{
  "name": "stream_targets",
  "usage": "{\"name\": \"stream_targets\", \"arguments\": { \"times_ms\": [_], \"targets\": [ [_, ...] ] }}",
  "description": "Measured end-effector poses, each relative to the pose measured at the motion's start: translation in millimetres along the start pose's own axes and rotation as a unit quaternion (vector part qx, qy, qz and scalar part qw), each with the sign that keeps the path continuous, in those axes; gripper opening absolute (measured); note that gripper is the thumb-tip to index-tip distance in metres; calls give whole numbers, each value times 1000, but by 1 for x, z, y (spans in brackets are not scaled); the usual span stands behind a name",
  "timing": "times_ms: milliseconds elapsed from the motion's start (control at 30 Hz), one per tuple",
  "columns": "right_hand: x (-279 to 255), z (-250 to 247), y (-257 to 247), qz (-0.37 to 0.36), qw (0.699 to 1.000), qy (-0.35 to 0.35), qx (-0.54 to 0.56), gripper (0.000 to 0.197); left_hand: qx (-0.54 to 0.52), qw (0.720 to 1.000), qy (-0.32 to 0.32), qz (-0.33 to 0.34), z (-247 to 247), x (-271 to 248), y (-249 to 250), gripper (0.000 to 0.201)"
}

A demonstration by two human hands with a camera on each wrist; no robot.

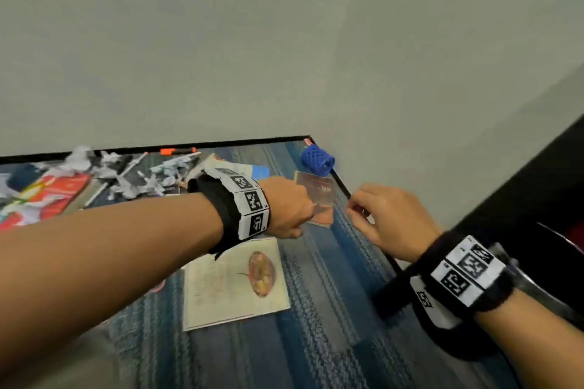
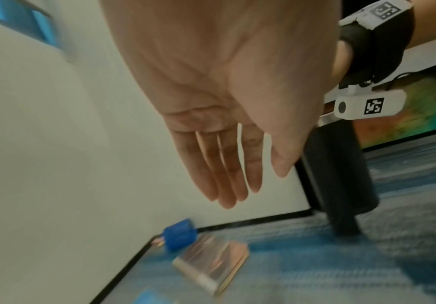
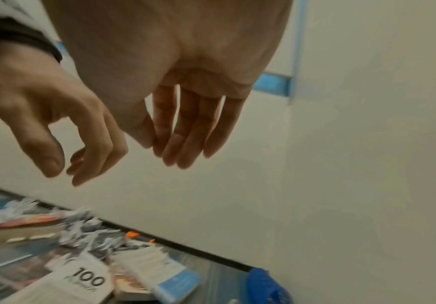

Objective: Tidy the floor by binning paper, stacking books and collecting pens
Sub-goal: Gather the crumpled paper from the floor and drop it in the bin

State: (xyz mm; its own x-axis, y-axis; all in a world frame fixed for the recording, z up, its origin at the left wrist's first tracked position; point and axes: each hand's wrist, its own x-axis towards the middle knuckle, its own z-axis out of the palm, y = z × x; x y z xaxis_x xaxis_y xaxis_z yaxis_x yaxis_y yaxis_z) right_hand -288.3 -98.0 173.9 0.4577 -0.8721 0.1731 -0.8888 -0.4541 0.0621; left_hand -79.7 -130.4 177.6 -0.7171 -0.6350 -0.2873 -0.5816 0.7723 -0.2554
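1. Both forearms reach into the head view from the lower edge, each wrist wrapped in a black band carrying white tags printed with black square codes.
2. Left hand (image 1: 292, 208) hovers above the floor with nothing in its grip; the left wrist view shows the palm flat and the fingers (image 2: 227, 174) straight and close together.
3. Right hand (image 1: 392, 224) hangs near it, just to the right, also holding nothing; the right wrist view shows its fingers (image 3: 185, 127) extended and slightly spread.
4. Below the two hands a small reddish-brown book (image 1: 317, 196) lies flat on the blue striped carpet (image 1: 316, 309), close to the corner of the room.
5. Just beyond that book a blue perforated pen cup (image 1: 317, 163) lies on its side in the corner, against the black skirting.
6. Nearer the person, a cream booklet (image 1: 235, 284) with a picture of a bowl of food lies flat on the carpet, partly under the left wrist.
7. Along the far wall to the left sits a heap of crumpled white paper (image 1: 126, 177), with an orange-capped pen (image 1: 177, 151) by the skirting.
8. More books lie in that clutter: a red-covered one (image 1: 63, 193) at far left, and in the right wrist view a white one printed "100" (image 3: 81, 281) beside a blue-edged one (image 3: 175, 283).
9. Pale plain walls (image 1: 284, 41) meet behind the corner.
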Motion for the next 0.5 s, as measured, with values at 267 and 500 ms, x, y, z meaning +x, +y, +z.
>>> {"name": "stream_targets", "arguments": {
  "times_ms": [267, 500],
  "targets": [
    [197, 45, -167, -82, 962, -257, -44, 27, -144, 956, -67, -245, 145, -166, -201, 37],
    [277, 79, -273, -128, 943, -305, -43, 29, -242, 907, -149, -310, 237, -257, -242, 27]
  ]
}}
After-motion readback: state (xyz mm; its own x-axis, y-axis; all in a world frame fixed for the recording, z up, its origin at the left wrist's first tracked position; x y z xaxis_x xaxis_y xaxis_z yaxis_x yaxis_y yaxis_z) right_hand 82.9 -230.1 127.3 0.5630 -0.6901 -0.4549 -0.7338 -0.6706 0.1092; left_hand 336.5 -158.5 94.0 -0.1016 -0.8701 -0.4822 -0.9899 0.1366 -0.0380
